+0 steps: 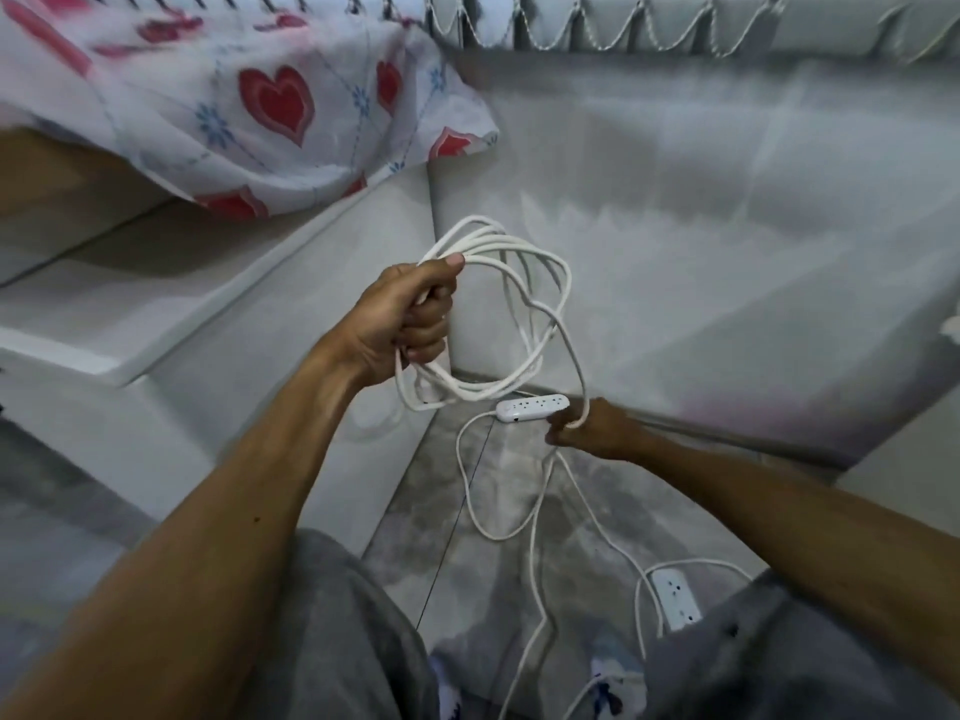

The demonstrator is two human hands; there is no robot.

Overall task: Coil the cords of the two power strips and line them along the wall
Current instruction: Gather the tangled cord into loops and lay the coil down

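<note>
My left hand [405,317] is raised and closed around several loops of white cord [524,304], which hang in a loose coil in front of the wall. Lower right, my right hand [592,426] pinches a strand of the same cord near the floor. Just left of that hand, a white power strip [532,407] lies on the floor against the wall's base. A second white power strip [675,597] lies nearer my right knee, partly hidden by my leg. Loose white cord [485,522] trails across the floor between them.
A white wall [701,252] runs across the back and right, with a grey marbled floor [467,589] below. White ledges [130,314] step out on the left under a heart-patterned cloth [260,111]. My grey-trousered knees fill the bottom.
</note>
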